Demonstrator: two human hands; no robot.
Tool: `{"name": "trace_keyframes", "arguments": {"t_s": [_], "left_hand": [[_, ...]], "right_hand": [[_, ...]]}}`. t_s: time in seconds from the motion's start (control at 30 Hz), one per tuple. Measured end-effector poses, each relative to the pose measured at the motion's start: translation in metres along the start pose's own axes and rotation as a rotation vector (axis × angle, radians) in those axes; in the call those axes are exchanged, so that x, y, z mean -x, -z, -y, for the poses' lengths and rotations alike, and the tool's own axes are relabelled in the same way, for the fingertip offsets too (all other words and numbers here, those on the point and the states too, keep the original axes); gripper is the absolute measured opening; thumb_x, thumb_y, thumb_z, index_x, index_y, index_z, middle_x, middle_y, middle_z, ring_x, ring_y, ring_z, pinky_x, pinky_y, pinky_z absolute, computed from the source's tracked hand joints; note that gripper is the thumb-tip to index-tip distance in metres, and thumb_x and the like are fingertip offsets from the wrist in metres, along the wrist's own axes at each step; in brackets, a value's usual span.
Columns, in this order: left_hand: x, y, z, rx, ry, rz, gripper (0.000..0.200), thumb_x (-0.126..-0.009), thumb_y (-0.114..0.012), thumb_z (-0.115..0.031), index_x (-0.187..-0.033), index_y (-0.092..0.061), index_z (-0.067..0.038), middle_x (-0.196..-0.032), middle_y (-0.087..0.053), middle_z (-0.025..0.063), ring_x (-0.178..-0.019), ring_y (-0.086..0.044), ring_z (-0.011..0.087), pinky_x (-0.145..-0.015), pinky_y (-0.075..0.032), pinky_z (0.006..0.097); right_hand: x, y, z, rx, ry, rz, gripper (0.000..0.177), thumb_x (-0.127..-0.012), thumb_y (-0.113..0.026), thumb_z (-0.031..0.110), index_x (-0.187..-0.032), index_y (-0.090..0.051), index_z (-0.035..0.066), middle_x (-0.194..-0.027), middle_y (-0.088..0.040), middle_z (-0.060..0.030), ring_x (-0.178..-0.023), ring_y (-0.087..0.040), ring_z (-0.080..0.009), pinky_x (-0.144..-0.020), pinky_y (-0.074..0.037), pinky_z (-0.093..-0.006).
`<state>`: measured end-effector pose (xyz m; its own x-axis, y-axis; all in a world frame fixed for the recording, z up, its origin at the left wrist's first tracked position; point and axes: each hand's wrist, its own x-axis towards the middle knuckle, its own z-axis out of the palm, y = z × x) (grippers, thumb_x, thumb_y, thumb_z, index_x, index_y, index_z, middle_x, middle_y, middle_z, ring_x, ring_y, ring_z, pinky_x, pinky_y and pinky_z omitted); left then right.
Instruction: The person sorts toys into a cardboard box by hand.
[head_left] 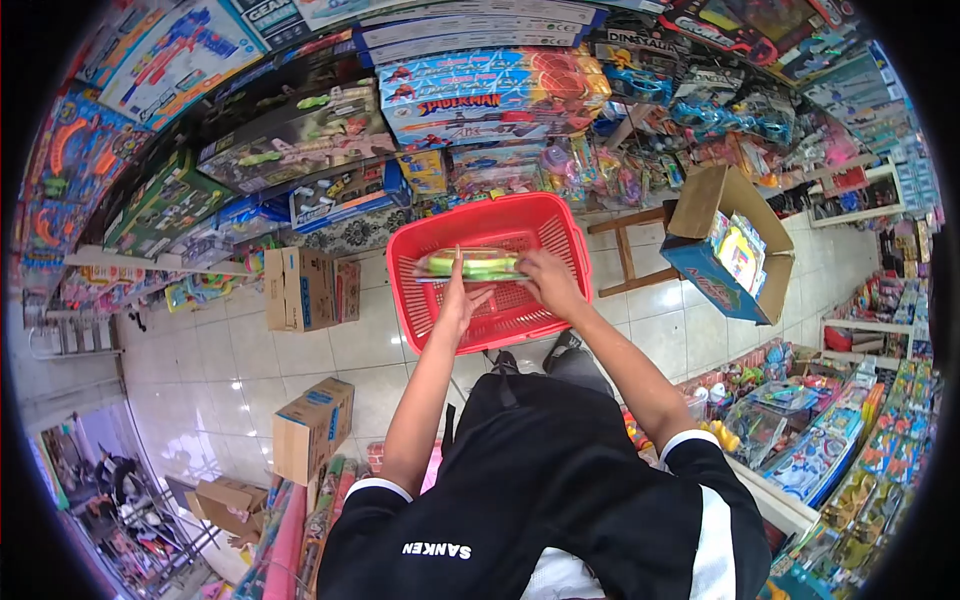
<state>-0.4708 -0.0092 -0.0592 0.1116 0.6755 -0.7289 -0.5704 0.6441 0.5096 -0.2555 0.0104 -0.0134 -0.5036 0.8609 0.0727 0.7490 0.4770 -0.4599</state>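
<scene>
A red plastic basket (500, 325) with slotted walls stands on the tiled floor in front of the body. Over its opening, both hands hold a blurred yellow-green packaged item (475, 265), lying roughly crosswise. My left hand (460, 300) is at the item's left part, with some fingers raised in front of it. My right hand (548, 283) is closed on its right end. What exactly the package contains is too smeared to tell.
Shelves of boxed toys, one a Spider-Man box (490, 100), rise beyond the basket. Cardboard boxes (300, 290) (312, 430) stand at left. An open carton (725, 245) and a wooden frame (628, 255) are at right. More toys lie at lower right.
</scene>
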Motion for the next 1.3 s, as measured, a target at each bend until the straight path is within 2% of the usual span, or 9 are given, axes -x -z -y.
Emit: {"name": "trace_keyframes", "arguments": {"t_s": [0.17,0.3,0.47,0.67,0.83,0.87,1.0,1.17,1.3], "left_hand": [[-0.018,0.027,0.029,0.131,-0.064,-0.031,0.058,-0.091,-0.064,-0.034,-0.134,-0.042,-0.002,-0.124,-0.056,0.0171,-0.111,-0.059,0.0303,-0.097,-0.051,0.0466],[0.017,0.028,0.027,0.178,-0.121,0.089,0.048,-0.091,-0.058,-0.023,-0.13,-0.045,0.002,-0.121,-0.058,0.0156,-0.111,-0.06,0.0293,-0.096,-0.051,0.0464],[0.038,0.041,0.027,0.2,-0.182,0.099,0.051,-0.088,-0.054,-0.02,-0.133,-0.044,0.002,-0.131,-0.056,0.0159,-0.118,-0.057,0.0275,-0.099,-0.048,0.0451],[0.075,0.039,0.019,0.221,-0.385,0.053,0.061,-0.079,-0.051,-0.015,-0.136,-0.042,0.004,-0.137,-0.053,0.0139,-0.125,-0.051,0.0291,-0.108,-0.038,0.0439],[0.076,0.026,0.006,0.206,-0.348,0.095,0.06,-0.074,-0.046,-0.012,-0.132,-0.046,0.006,-0.133,-0.055,0.015,-0.124,-0.052,0.0284,-0.109,-0.037,0.0413],[0.074,0.017,0.002,0.173,-0.342,0.163,0.06,-0.073,-0.044,-0.011,-0.13,-0.048,0.007,-0.132,-0.056,0.0152,-0.123,-0.052,0.0284,-0.109,-0.037,0.0407],[0.05,-0.029,0.005,0.134,-0.305,0.195,0.058,-0.069,-0.044,-0.013,-0.123,-0.051,0.009,-0.119,-0.062,0.0189,-0.109,-0.061,0.0308,-0.1,-0.047,0.0406],[0.029,-0.118,0.033,0.038,-0.269,0.255,0.054,-0.065,-0.045,-0.012,-0.114,-0.057,0.008,-0.109,-0.066,0.0177,-0.1,-0.064,0.0291,-0.094,-0.051,0.0381],[0.02,-0.182,0.063,0.034,-0.129,0.373,0.052,-0.065,-0.046,-0.012,-0.112,-0.057,0.006,-0.112,-0.065,0.0185,-0.101,-0.063,0.0313,-0.096,-0.049,0.0399]], "right_hand": [[0.032,-0.012,0.023,-0.238,-0.006,-0.05,0.03,-0.076,-0.073,0.009,-0.105,-0.069,0.003,-0.113,-0.064,-0.0134,-0.104,-0.063,-0.0312,-0.089,-0.051,-0.0422],[0.039,0.02,0.037,-0.334,0.075,-0.075,0.025,-0.078,-0.072,0.013,-0.101,-0.071,0.003,-0.107,-0.064,-0.012,-0.101,-0.062,-0.0301,-0.089,-0.049,-0.0398],[0.054,0.042,0.021,-0.614,-0.104,-0.139,0.02,-0.081,-0.071,0.018,-0.094,-0.072,0.002,-0.103,-0.064,-0.0112,-0.101,-0.061,-0.0287,-0.088,-0.048,-0.0389],[0.06,0.073,-0.014,-0.5,-0.228,-0.388,0.022,-0.084,-0.07,0.016,-0.1,-0.069,0.003,-0.103,-0.062,-0.0118,-0.102,-0.059,-0.0268,-0.091,-0.045,-0.0367],[0.076,0.104,-0.038,-0.978,-0.498,-0.169,0.052,-0.09,-0.061,0.036,-0.132,-0.054,0.007,-0.128,-0.056,-0.0101,-0.116,-0.054,-0.0209,-0.098,-0.04,-0.0363],[0.079,0.113,-0.04,-1.215,-0.514,-0.085,0.058,-0.09,-0.06,0.04,-0.137,-0.05,0.007,-0.133,-0.054,-0.0097,-0.121,-0.052,-0.0202,-0.1,-0.039,-0.036],[0.106,0.131,-0.066,-1.244,-0.499,0.051,0.072,-0.09,-0.055,0.049,-0.144,-0.04,0.003,-0.138,-0.051,-0.0113,-0.126,-0.049,-0.0208,-0.107,-0.033,-0.0345],[0.155,0.149,-0.086,-1.299,-0.585,-0.11,0.067,-0.089,-0.069,0.036,-0.141,-0.043,0.002,-0.131,-0.056,-0.0131,-0.12,-0.052,-0.0183,-0.102,-0.039,-0.0323],[0.205,0.151,-0.12,-1.166,-0.629,-0.325,0.058,-0.093,-0.065,0.036,-0.136,-0.047,0.0,-0.126,-0.059,-0.0117,-0.115,-0.054,-0.0163,-0.098,-0.042,-0.0312]]}}
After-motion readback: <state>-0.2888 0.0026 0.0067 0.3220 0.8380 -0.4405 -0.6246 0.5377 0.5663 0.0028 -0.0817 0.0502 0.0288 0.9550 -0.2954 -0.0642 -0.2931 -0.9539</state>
